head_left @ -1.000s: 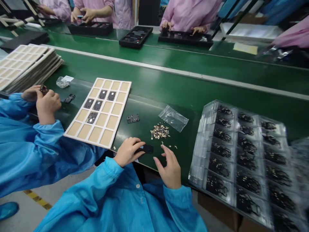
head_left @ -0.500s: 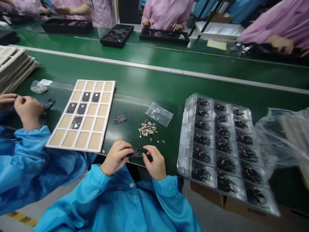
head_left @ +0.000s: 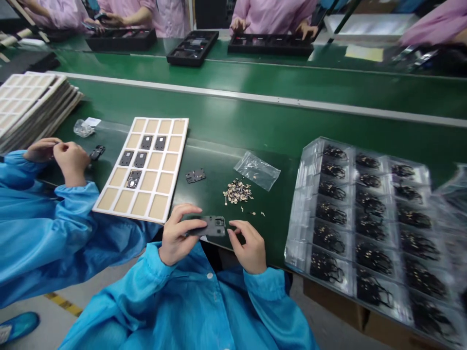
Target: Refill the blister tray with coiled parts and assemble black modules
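A dark grey flat plate [head_left: 213,226] is clamped in the left hand [head_left: 181,232] over the near edge of the green conveyor belt [head_left: 233,121]. The right hand [head_left: 250,248] is kept apart from it, loosely curled, with its fingertips [head_left: 233,228] just beside the plate's far end and not touching it.

Beyond the hands, a heap of small brass-coloured pieces [head_left: 237,192] is laid on the belt, with a few strays [head_left: 251,212] scattered nearer the right hand. A clear plastic bag [head_left: 257,171] is placed just past the heap, and a small black part [head_left: 195,176] is set to its left. Further left, five dark plates [head_left: 140,159] are seated in the compartments of a beige grid board [head_left: 127,216]. To the right, rows of black coiled cables [head_left: 370,201] are held in a clear plastic tray [head_left: 294,243].

Along the left edge, two hands of a co-worker [head_left: 71,160] are brought together beside a stack of beige boards [head_left: 32,104]. Across the belt, black trays [head_left: 192,47] are handled by workers in pink gowns [head_left: 273,14].
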A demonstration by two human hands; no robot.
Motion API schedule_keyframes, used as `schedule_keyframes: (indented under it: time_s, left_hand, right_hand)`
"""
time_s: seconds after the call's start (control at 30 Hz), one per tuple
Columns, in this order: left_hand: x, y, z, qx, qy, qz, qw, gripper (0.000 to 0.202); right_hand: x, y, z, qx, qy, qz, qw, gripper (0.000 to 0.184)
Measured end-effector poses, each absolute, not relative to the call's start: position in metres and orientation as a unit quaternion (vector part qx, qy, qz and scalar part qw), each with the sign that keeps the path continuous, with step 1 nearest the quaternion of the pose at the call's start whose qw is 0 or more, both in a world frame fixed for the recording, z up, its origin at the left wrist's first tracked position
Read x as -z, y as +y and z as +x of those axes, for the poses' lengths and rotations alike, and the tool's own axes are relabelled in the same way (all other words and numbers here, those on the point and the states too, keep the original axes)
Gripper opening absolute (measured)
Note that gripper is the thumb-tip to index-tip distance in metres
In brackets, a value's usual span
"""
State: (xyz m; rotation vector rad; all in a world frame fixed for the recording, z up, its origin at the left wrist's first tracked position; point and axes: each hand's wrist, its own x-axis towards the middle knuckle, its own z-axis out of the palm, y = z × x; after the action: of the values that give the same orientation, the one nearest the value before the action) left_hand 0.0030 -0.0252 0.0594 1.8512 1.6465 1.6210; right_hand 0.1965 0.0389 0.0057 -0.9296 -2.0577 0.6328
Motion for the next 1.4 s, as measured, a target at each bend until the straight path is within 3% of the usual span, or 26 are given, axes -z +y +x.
schedule_keyframes:
  time_s: [0.1, 0.17, 0.33, 0.57, 0.9, 1.4]
  left_hand:
    - [-0.044, -0.02, -0.002, -0.504, 0.614, 0.571, 0.208, 0.016]
    - [-0.031, -0.013, -0.004, -0.448, 0.665, 0.55, 0.232, 0.025]
    - [-0.01, 0.0, -0.004, -0.382, 0.706, 0.572, 0.169, 0.02]
    - [-0.002, 0.0, -0.003, -0.363, 0.71, 0.603, 0.036, 0.028]
    - [-0.008, -0.008, -0.005, -0.516, 0.66, 0.546, -0.022, 0.009]
    - [-0.009, -0.011, -0.006, -0.492, 0.68, 0.544, -0.004, 0.012]
  right_hand:
    - [-0.006, 0.039, 0.197, -0.245, -0.811, -0.363, 0.387, 0.014]
    - [-0.007, 0.039, 0.196, -0.243, -0.813, -0.358, 0.389, 0.015]
    - [-0.008, 0.042, 0.195, -0.233, -0.817, -0.345, 0.398, 0.014]
    - [-0.011, 0.04, 0.195, -0.218, -0.819, -0.356, 0.393, 0.016]
    - [-0.009, 0.038, 0.196, -0.236, -0.809, -0.364, 0.397, 0.014]
    - [-0.009, 0.035, 0.193, -0.246, -0.806, -0.368, 0.391, 0.015]
